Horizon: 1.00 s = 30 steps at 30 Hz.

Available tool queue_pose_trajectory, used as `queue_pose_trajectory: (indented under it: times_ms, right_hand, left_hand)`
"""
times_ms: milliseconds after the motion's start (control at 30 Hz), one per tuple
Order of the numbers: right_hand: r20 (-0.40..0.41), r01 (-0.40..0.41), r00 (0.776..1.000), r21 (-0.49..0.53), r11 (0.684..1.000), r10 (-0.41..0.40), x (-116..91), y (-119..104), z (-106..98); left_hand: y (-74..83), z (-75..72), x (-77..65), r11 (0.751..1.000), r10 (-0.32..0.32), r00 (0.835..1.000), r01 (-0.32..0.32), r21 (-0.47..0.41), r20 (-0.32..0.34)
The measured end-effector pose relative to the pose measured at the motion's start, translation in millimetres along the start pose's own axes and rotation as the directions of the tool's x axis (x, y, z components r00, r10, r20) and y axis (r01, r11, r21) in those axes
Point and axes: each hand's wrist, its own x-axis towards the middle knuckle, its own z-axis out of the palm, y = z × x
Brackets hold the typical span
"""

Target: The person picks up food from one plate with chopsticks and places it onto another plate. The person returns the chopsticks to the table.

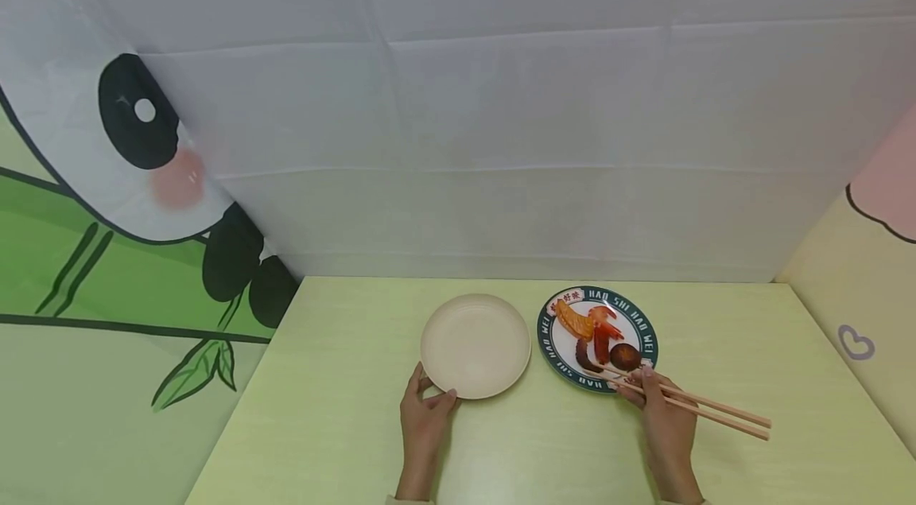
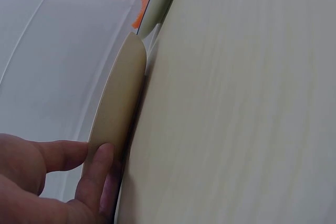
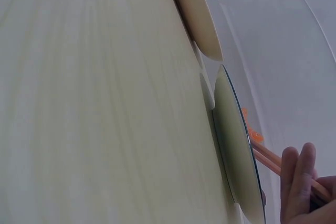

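Observation:
My left hand (image 1: 426, 417) holds the near left rim of a round beige plate (image 1: 475, 346), thumb and fingers spread along its edge. In the left wrist view, fingertips (image 2: 102, 156) press on the plate's outer side. With my right hand (image 1: 665, 417) I grip a pair of wooden chopsticks (image 1: 716, 409). Their tips reach over a white plate with a dark green lettered rim (image 1: 647, 322), beside a dark brown curved food piece (image 1: 585, 355). A round brown mushroom-like piece (image 1: 626, 356) lies just right of the tips.
Also on the lettered plate are an orange ridged wedge (image 1: 575, 320), an orange-red shrimp-like piece (image 1: 607, 320) and a reddish piece (image 1: 601, 346). Both plates stand on a pale yellow-green table (image 1: 544, 449). A white sheet (image 1: 501, 107) rises behind, with printed walls at either side.

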Motion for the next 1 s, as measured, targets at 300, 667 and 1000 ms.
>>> queue_pose_trajectory:
  times_ms: [300, 667, 1000]
  right_hand:
    - [0.015, 0.019, 1.000, -0.063, 0.998, -0.018, -1.3, -1.0, 0.6]
    - [0.015, 0.020, 1.000, -0.048, 0.999, -0.019, 0.3, 0.9, 0.4]
    - [0.011, -0.007, 1.000, -0.081, 0.997, 0.008, 1.1, 1.0, -0.2]
  left_hand:
    - [1.6, -0.3, -1.3, 1.000, 0.001, 1.000, -0.001, -0.009, 0.011]
    - [1.7, 0.8, -0.5, 1.000, -0.021, 1.000, 0.021, 0.004, -0.010]
    - [1.6, 1.3, 0.0, 1.000, -0.024, 1.000, 0.024, 0.010, -0.016]
